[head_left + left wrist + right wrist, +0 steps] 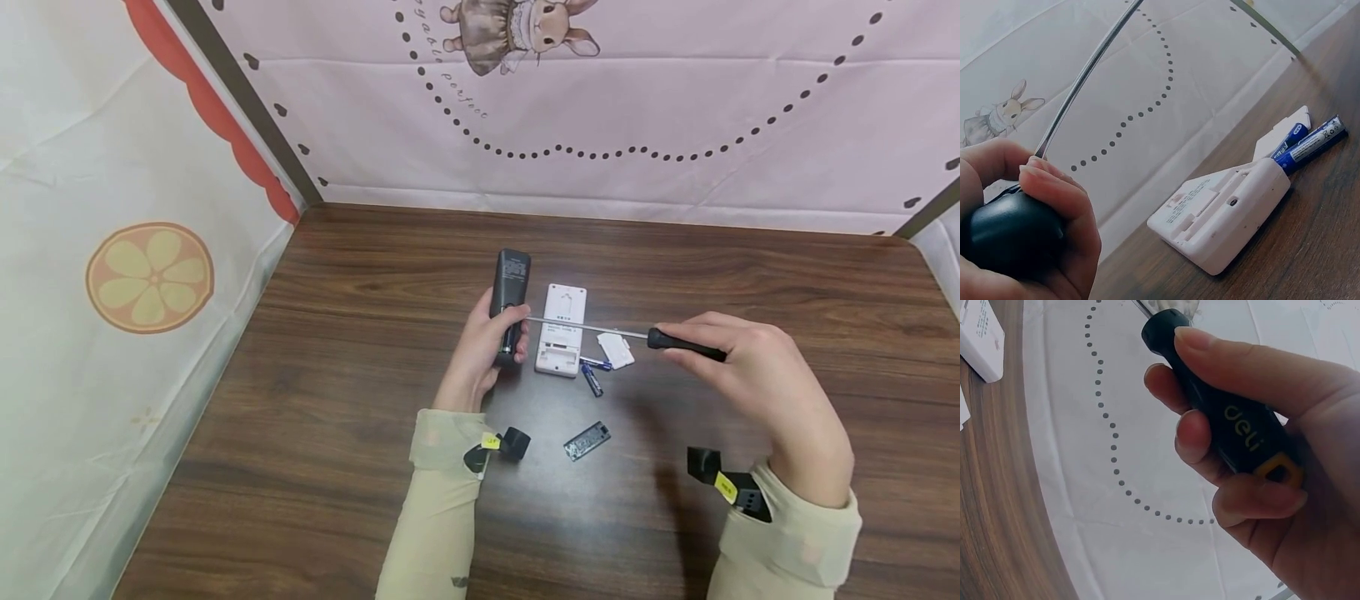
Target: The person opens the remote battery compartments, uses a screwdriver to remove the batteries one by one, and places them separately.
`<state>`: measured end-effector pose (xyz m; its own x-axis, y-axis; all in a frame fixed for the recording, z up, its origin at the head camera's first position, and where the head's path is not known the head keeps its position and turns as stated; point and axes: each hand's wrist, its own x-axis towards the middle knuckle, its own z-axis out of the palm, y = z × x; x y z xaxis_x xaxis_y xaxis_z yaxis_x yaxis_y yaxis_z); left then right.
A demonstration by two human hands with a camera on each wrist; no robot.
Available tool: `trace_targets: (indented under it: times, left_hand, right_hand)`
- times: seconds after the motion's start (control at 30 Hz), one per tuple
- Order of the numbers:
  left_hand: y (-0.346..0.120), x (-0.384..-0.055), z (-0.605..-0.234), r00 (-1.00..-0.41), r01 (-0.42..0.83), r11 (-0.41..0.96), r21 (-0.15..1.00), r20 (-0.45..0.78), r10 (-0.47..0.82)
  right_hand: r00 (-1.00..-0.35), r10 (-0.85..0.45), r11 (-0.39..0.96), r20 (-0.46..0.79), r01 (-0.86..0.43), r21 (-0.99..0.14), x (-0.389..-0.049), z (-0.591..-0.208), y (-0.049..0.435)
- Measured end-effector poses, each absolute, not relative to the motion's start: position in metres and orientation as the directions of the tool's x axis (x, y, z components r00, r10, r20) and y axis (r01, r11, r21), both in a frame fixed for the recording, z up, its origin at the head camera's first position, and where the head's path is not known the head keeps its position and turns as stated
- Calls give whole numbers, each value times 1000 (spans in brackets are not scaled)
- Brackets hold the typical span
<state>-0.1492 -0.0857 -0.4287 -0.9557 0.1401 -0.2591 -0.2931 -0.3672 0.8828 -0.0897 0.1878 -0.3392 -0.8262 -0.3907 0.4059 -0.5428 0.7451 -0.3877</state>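
My left hand [476, 346] grips a black remote control [513, 273], its labelled back facing up and its battery bay at the near end. A screwdriver [678, 342] with a long metal shaft is held by its black handle in my right hand [765, 375]. The shaft runs level to the left, and its tip meets the black remote by my left thumb. In the left wrist view the shaft [1085, 78] ends at the thumb and fingertips, which hide the tip. My right fingers wrap the handle [1235, 419] in the right wrist view.
Right of the black remote lies a white remote [564, 312], back up, its battery bay uncovered. Two blue batteries [592, 381] and a white cover [617, 350] lie beside it. A dark battery cover [587, 441] rests nearer me on the wooden table [337, 400]. Printed cloth [675, 100] hangs behind.
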Motion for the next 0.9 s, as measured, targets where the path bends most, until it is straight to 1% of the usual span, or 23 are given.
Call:
trace_targets:
  times: [0.1, 0.33, 0.47, 0.73, 0.9]
  left_hand:
    - [-86, -149, -428, -954, -297, -367, 882, -258, 151]
    - [-87, -147, -426, -937, -337, -366, 868, -271, 219]
    - [-87, -147, -425, -933, -336, -363, 869, -256, 252]
    - [-89, -146, -426, -921, -369, -321, 872, -296, 252]
    - [-89, -146, -425, -924, -359, -333, 872, -282, 258]
  right_hand:
    - [-827, -396, 742, 400, -544, -391, -89, -339, 188]
    - [-860, -396, 721, 322, -508, -472, -89, -341, 196]
    - [-870, -393, 715, 298, -493, -496, -89, -344, 200]
    - [-879, -386, 705, 281, -477, -525, -90, -347, 202]
    - [-883, -376, 704, 280, -469, -534, -91, -347, 205]
